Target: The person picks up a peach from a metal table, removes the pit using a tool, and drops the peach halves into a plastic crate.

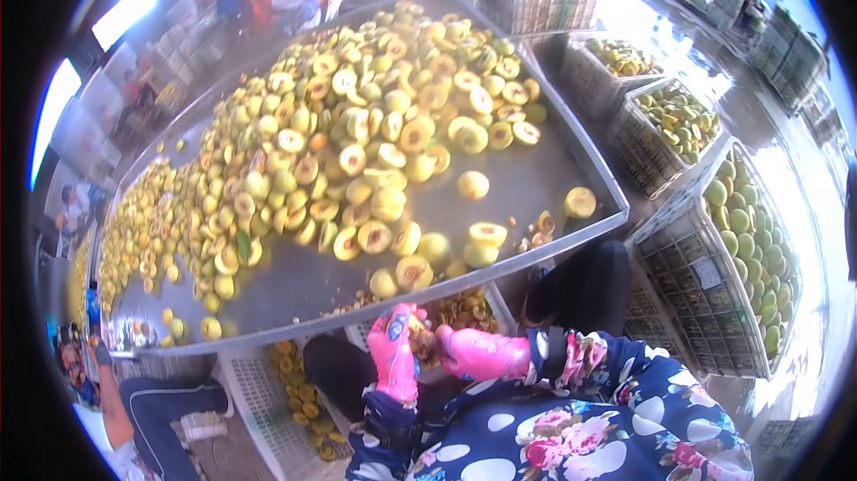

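Both my hands wear pink gloves and meet just below the front edge of a metal table (303,289). My left hand (394,352) is upright, its fingers closed around a piece of yellow fruit (418,335). Against the other side of that fruit is my right hand (485,353), its fingers curled; whether it grips the fruit or some small thing is hidden. Many halved yellow-green fruits (357,133) with brown centres are heaped on the table. Under my hands stands a crate holding cut fruit (469,310).
Crates of green fruit (754,253) stand on the right, with another crate (674,120) farther back. A white crate (254,392) with fruit is at lower left, beside a seated person's leg (174,410). Other people sit across the table.
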The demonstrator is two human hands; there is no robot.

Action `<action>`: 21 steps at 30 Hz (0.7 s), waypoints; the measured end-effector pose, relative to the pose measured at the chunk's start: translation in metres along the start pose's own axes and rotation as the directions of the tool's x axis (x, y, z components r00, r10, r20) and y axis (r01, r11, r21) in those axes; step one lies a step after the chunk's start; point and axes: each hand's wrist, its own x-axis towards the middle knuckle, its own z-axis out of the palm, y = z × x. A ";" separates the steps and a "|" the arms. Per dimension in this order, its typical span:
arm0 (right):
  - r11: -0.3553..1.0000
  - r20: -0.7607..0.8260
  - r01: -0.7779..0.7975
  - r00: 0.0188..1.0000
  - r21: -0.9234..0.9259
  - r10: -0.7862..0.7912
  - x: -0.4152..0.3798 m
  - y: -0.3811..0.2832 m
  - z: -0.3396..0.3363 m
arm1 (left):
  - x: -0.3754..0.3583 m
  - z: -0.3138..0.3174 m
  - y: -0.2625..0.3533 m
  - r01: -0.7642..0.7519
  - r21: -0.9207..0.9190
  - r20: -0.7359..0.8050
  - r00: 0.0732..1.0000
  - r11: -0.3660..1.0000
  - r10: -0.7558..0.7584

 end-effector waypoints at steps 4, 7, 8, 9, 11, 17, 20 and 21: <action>0.995 -0.086 0.020 0.996 0.098 -0.012 0.003 -0.003 -0.002 | -0.003 0.009 -0.001 -0.092 -0.056 -0.111 0.990 0.994 0.085; 0.994 -0.044 -0.016 0.999 0.112 0.021 0.003 -0.004 0.000 | -0.008 0.011 -0.004 -0.118 -0.066 -0.145 0.984 0.991 0.108; 0.990 -0.005 -0.064 0.998 0.129 0.065 0.001 -0.006 -0.001 | -0.008 0.009 -0.008 -0.108 -0.061 -0.145 0.985 0.992 0.098; 0.969 0.090 0.051 0.996 -0.242 -0.030 0.003 -0.007 -0.001 | -0.006 0.007 -0.011 -0.115 -0.041 -0.139 0.984 0.993 0.108; 0.518 0.339 0.326 0.938 -0.791 -0.073 0.012 -0.006 0.003 | 0.000 0.001 -0.017 -0.134 0.000 -0.122 0.984 0.991 0.133; 0.902 0.013 0.070 0.996 0.427 -0.083 0.016 0.017 0.021 | -0.004 0.012 -0.002 -0.104 -0.004 -0.142 0.985 0.995 0.102; 0.910 0.087 -0.003 0.996 0.414 -0.036 0.016 0.016 0.017 | 0.006 -0.008 -0.011 -0.115 0.112 -0.072 0.990 0.987 0.124; 0.912 0.094 -0.015 0.995 0.409 -0.026 0.019 0.021 0.021 | 0.007 -0.010 -0.012 -0.106 0.092 -0.051 0.992 0.990 0.111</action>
